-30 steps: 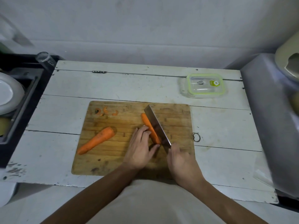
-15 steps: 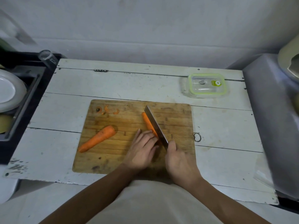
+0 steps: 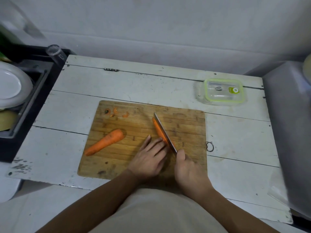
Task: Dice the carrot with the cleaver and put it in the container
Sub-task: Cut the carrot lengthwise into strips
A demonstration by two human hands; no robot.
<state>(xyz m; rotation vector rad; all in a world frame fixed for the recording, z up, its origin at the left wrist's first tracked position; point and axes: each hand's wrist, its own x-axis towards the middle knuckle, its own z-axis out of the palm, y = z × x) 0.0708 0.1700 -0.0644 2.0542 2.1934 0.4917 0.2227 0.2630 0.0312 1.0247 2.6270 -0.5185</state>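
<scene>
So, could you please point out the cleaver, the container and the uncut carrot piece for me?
cleaver (image 3: pixel 164 131): head view, on the blade's spine.
container (image 3: pixel 223 91): head view, on the clear lid.
uncut carrot piece (image 3: pixel 106 142): head view, mid-body.

The right hand (image 3: pixel 190 172) covers the steel cleaver's (image 3: pixel 164 132) handle entirely. The left hand's (image 3: pixel 149 158) fingers hide the near end of the orange carrot piece (image 3: pixel 157 128). The round white plate (image 3: pixel 11 86) runs off the left edge.

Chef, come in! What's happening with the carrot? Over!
Right hand grips cleaver, blade lengthwise in carrot piece. Left hand steadies it. Container lidded, nothing blocking.
</scene>
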